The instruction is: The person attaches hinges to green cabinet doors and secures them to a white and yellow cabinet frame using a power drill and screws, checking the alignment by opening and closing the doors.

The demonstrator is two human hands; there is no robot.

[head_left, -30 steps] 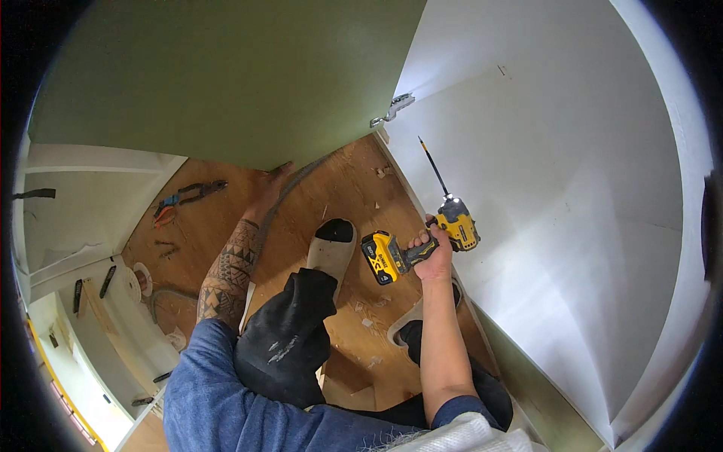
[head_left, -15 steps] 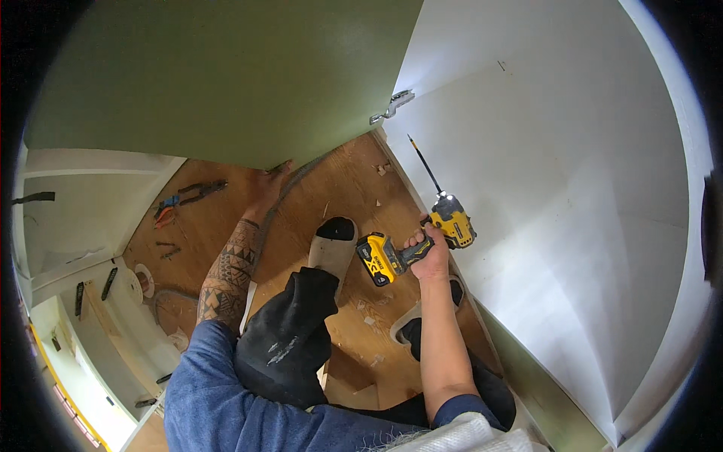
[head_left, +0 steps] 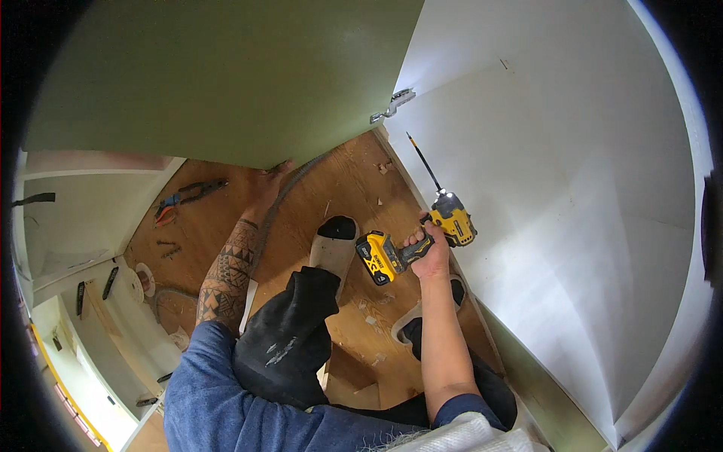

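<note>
My right hand [head_left: 431, 256] is closed round the grip of a yellow and black cordless impact driver [head_left: 455, 226]. Its light is on, and a long thin driver bit [head_left: 423, 160] points up and away, toward a metal hinge [head_left: 392, 105] but apart from it. That hinge sits between the green cabinet door [head_left: 226, 75] and the white cabinet interior [head_left: 557, 166]. My left hand [head_left: 273, 178] holds the door's lower edge, its fingers partly hidden by the panel. A grey hose or cable [head_left: 295, 185] runs beside that hand.
On the wooden floor [head_left: 361, 196] at left lie pliers [head_left: 197, 190], small metal parts [head_left: 167, 248] and a white spool [head_left: 144, 280]. Debris is scattered around my feet. A pale open cabinet [head_left: 113, 301] with black fittings stands at far left.
Almost nothing differs. The view has shifted very slightly; both hands, the impact driver and the door keep their places.
</note>
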